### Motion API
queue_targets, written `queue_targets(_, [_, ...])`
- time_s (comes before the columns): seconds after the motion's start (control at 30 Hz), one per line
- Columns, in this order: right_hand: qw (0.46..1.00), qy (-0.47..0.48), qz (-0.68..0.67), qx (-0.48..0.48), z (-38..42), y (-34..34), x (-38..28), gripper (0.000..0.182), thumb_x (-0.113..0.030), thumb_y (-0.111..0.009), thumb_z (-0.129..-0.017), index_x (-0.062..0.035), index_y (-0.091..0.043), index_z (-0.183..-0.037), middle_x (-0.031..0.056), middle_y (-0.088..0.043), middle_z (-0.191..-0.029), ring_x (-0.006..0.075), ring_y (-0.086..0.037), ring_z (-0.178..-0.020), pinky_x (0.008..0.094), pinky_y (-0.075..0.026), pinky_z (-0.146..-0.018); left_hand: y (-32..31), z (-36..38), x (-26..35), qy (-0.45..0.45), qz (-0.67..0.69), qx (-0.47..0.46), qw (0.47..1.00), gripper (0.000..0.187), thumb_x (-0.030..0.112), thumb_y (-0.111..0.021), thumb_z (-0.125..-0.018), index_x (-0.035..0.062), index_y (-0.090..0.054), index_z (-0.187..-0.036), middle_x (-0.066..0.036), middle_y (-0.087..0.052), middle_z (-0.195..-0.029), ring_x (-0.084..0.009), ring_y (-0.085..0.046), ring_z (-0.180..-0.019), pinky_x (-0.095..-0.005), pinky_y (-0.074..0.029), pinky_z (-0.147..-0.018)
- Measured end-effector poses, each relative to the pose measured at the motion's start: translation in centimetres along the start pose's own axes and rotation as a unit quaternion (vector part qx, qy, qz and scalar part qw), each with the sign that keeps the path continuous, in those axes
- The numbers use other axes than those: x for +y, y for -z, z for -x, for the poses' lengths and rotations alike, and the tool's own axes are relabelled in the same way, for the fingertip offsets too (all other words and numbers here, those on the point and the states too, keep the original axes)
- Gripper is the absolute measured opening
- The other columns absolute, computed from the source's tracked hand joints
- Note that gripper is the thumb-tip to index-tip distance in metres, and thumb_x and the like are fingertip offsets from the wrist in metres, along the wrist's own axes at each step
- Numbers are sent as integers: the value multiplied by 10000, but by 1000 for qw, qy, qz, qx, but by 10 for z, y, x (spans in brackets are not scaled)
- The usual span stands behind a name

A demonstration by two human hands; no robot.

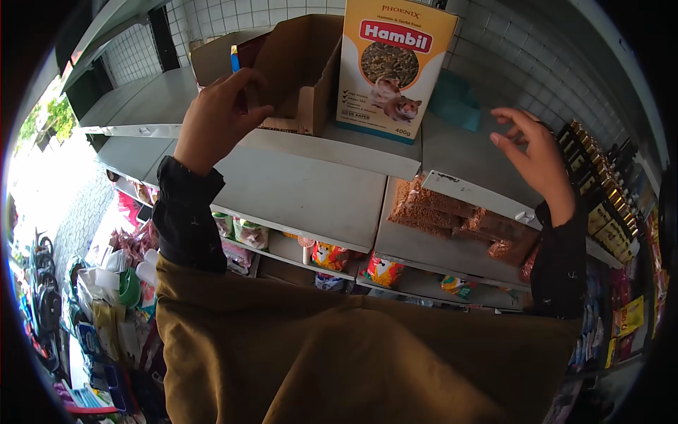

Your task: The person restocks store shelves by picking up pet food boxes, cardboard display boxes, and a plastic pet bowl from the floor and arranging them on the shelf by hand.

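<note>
My left hand (224,116) is raised at the front of an open brown cardboard box (304,63) on the upper shelf, its fingers curved and the thumb apart from them. Behind those fingers, a dark packet with a blue and yellow edge (235,59) stands at the left of the box; whether I touch it is not clear. A yellow and white Hambil hamster food box (392,67) stands upright just right of the cardboard box. Over the right part of the shelf, my right hand (534,152) is open with bent, spread fingers, apart from the food box.
A translucent teal object (454,100) lies right of the food box. Bags of brown pellets (431,205) fill part of the shelf below. Dark bottles with gold tops (600,177) line the right side. Hanging goods (127,283) crowd the lower left.
</note>
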State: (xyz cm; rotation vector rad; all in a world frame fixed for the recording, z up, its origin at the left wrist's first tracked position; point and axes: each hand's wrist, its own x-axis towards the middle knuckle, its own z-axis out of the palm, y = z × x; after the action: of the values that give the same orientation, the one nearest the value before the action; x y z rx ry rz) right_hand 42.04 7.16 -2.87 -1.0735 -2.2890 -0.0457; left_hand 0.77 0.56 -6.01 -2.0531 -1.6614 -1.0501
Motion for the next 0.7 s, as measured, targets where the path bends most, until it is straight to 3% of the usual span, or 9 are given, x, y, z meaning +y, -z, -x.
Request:
queue_targets(0.1, [999, 37, -12, -6, -3, 1, -8, 290, -65, -631, -826, -35, -579, -1109, 78, -588, -1008, 128, -550, -805, 270, -457, -726, 2, 2, -3, -9, 13, -2, 1000, 365, 223, -705, -768, 94, -558, -1076, -122, -613, -930, -256, -626, -736, -328, -510, -644])
queue_targets(0.27, [970, 141, -67, 188, 44, -10, -31, 193, -3, -588, -815, 7, -600, -1008, 116, -601, -911, 202, -572, -717, 296, -462, -679, 12, 23, 15, 10, 49, 60, 997, 359, 203, -700, -779, 102, -567, -1097, -117, -610, -1006, -200, -630, -729, -292, -512, -615])
queue_targets(0.3, [957, 171, -76, 222, 59, -19, -25, 166, -17, -579, -816, 29, -592, -975, 130, -598, -871, 215, -576, -698, 311, -474, -659, 12, 34, 18, 13, 80, 117, 990, 345, 184, -693, -785, 91, -572, -1094, -111, -607, -1021, -181, -624, -718, -282, -509, -604])
queue_targets(0.37, [900, 335, -237, 150, 80, -40, -27, 160, -91, -592, -807, 33, -569, -906, 137, -581, -792, 229, -572, -669, 352, -492, -599, 10, 62, 24, 25, 131, 227, 965, 316, 146, -679, -796, 71, -582, -1087, -100, -601, -1050, -143, -612, -697, -262, -503, -582])
queue_targets(0.43, [835, 387, -359, 156, 91, -94, -35, 203, -180, -551, -850, 20, -547, -820, 127, -549, -779, 181, -485, -540, 305, -438, -530, -12, 102, 19, 82, 126, 279, 949, 281, 117, -664, -801, 59, -591, -1066, -81, -609, -1019, -122, -598, -681, -251, -494, -572])
queue_targets(0.47, [847, 389, -345, 109, 86, -106, -44, 191, -167, -549, -859, 19, -548, -819, 118, -542, -770, 176, -476, -541, 291, -432, -529, -26, 127, 16, 103, 134, 327, 930, 247, 88, -649, -806, 47, -600, -1045, -61, -617, -988, -101, -584, -665, -240, -484, -563])
queue_targets(0.5, [856, 393, -330, 64, 82, -118, -53, 180, -155, -548, -868, 18, -549, -818, 109, -534, -761, 172, -468, -541, 277, -425, -528, -39, 153, 16, 158, 138, 297, 932, 219, 80, -637, -814, 39, -601, -1027, -50, -617, -936, -87, -569, -655, -232, -474, -553])
queue_targets(0.57, [878, 220, -421, 51, 99, -184, -53, 113, -86, -541, -880, 21, -569, -856, 83, -553, -785, 146, -506, -575, 245, -441, -558, -72, 210, 23, 256, 170, 257, 916, 172, 73, -619, -828, 36, -599, -995, -27, -610, -835, -59, -547, -643, -216, -454, -541])
queue_targets(0.7, [856, 137, -489, -99, 95, -255, -86, 63, -24, -537, -884, 11, -582, -911, 55, -560, -795, 101, -517, -608, 218, -441, -578, -116, 315, 63, 442, 247, 198, 839, 138, 79, -597, -847, 33, -594, -977, -20, -603, -761, -47, -540, -618, -215, -454, -548])
